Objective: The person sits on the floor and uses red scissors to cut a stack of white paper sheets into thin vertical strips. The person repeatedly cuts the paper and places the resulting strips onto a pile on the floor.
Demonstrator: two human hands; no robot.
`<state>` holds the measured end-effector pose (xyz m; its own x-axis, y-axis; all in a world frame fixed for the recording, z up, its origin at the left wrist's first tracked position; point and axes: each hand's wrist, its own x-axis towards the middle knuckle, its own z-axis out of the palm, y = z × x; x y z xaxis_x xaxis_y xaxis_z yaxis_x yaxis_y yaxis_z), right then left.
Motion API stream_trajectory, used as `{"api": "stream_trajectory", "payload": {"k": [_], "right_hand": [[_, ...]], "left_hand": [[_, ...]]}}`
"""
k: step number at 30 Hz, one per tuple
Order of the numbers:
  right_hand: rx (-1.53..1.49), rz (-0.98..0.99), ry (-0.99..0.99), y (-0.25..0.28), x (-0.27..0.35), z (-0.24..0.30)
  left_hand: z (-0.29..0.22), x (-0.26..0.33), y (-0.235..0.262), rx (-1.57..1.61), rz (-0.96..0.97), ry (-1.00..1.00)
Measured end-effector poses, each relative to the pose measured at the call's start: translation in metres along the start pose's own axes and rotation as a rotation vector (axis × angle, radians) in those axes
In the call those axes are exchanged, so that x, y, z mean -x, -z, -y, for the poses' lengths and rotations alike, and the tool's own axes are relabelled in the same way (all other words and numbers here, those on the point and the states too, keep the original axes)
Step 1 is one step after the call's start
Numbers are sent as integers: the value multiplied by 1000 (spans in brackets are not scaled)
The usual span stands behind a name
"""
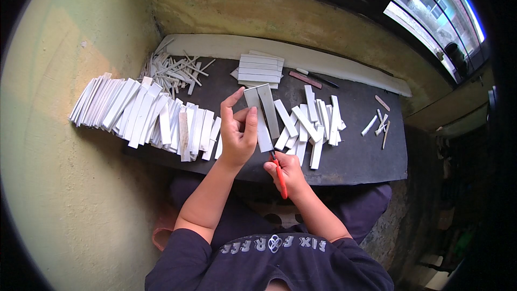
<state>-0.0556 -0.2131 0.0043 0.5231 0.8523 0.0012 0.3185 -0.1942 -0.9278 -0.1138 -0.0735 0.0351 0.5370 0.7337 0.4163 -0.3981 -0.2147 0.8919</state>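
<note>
My left hand (238, 132) is closed on a flat whitish strip (262, 132), thumb and fingers at its left edge, above the dark tabletop. A second, greyer strip (269, 113) lies against it on the right, with a narrow dark gap between them; whether they are joined at the top I cannot tell. My right hand (291, 172) is closed round a red-handled cutting tool (279, 177). The tool's dark jaws are at the strip's lower end, and its exact kind is partly hidden by my fingers.
A long row of white strips (142, 110) lines the left. Behind it lie thin offcuts (175, 70). Stacked white pieces (261, 69) and a reddish bar (305, 80) are at the back. Loose strips (316, 124) lie right of my hands, with small slivers (384, 124) beyond. The dark table (371, 156) meets a wall.
</note>
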Motion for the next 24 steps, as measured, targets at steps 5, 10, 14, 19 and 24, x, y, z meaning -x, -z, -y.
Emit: {"api": "stream_trajectory", "payload": {"k": [5, 10, 14, 19, 24], "right_hand": [[-17, -27, 18, -3, 0, -2], [-4, -7, -13, 1, -2, 2], [95, 28, -31, 3, -4, 5], [124, 68, -14, 3, -3, 8], [146, 79, -32, 5, 0, 8]], "left_hand": [[1, 0, 1, -5, -3, -5], [0, -7, 8, 25, 26, 39], [-4, -12, 11, 44, 10, 30], [-3, -12, 14, 10, -43, 13], [-7, -10, 17, -12, 5, 45]]}}
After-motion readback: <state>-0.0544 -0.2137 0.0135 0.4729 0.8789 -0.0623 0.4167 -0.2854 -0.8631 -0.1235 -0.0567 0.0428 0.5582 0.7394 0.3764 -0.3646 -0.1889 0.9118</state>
